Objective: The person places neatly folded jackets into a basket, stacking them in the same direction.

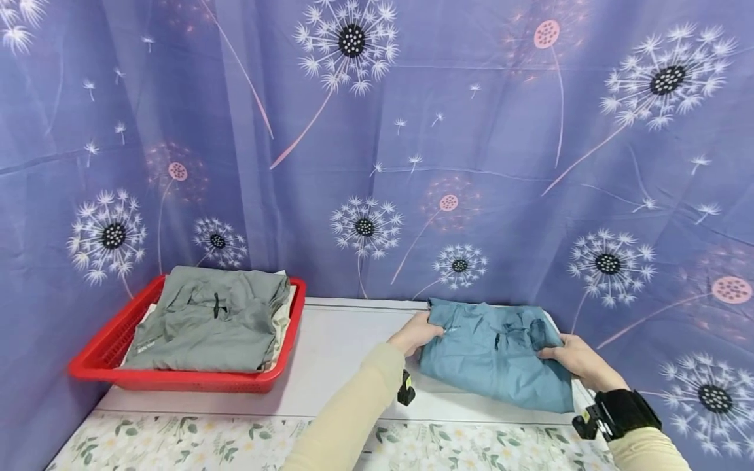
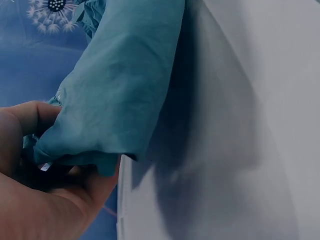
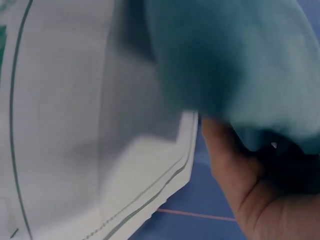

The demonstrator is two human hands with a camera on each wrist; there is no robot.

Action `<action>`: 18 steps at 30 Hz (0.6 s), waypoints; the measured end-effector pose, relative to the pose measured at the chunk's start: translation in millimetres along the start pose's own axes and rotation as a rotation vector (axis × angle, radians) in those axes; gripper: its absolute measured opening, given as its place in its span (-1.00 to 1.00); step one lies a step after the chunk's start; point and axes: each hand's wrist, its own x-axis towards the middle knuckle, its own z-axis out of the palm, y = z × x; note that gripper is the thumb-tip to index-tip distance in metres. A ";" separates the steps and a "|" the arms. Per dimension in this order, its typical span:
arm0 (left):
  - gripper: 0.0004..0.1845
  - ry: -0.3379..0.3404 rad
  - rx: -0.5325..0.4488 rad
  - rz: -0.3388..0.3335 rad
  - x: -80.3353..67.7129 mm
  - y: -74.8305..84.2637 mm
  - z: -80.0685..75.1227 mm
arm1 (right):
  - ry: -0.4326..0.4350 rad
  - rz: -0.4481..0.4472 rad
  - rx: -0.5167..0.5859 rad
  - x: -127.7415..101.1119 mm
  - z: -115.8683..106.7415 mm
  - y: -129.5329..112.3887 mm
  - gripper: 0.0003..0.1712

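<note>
White table before a dandelion curtain
Left hand (image 1: pixel 414 332) and right hand (image 1: pixel 574 361) each grip the teal shirt (image 1: pixel 497 353) on the table (image 1: pixel 347 353); a red basket (image 1: pixel 100 360) holds grey clothes (image 1: pixel 206 320) beside the curtain (image 1: pixel 471 131).

Both arms reach forward, left hand (image 1: pixel 414 332) and right hand (image 1: pixel 574 361) fingers curled in grip.

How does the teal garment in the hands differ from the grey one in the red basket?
The teal garment is blue-green; the grey garment is dull grey-green. The teal one lies on the white table, on the right; the grey one sits in the red basket, on the left. The left hand and right hand each grip a side of the teal one; nothing touches the grey one. Both are folded into flat rectangles.
</note>
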 end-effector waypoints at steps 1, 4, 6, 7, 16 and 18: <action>-0.44 0.001 0.009 0.003 -2.3 2.7 -2.7 | 0.002 0.000 -0.005 -1.8 0.4 -2.8 -0.56; -0.47 -0.001 0.028 0.014 -8.1 8.8 -11.5 | 0.002 -0.007 -0.029 -5.6 1.7 -11.5 -0.51; -0.48 -0.010 0.039 0.036 -10.9 11.0 -17.5 | 0.004 -0.008 -0.040 -7.5 3.6 -17.5 -0.47; -0.48 -0.010 0.055 0.047 -12.2 12.0 -20.6 | 0.012 -0.008 -0.043 -8.2 5.0 -20.5 -0.47; -0.56 -0.017 0.165 0.120 -25.6 18.8 -53.0 | 0.073 -0.095 -0.098 -17.5 30.3 -43.4 -0.46; -0.57 -0.014 0.189 0.126 -29.3 17.2 -61.9 | 0.073 -0.122 -0.106 -18.9 38.2 -47.7 -0.47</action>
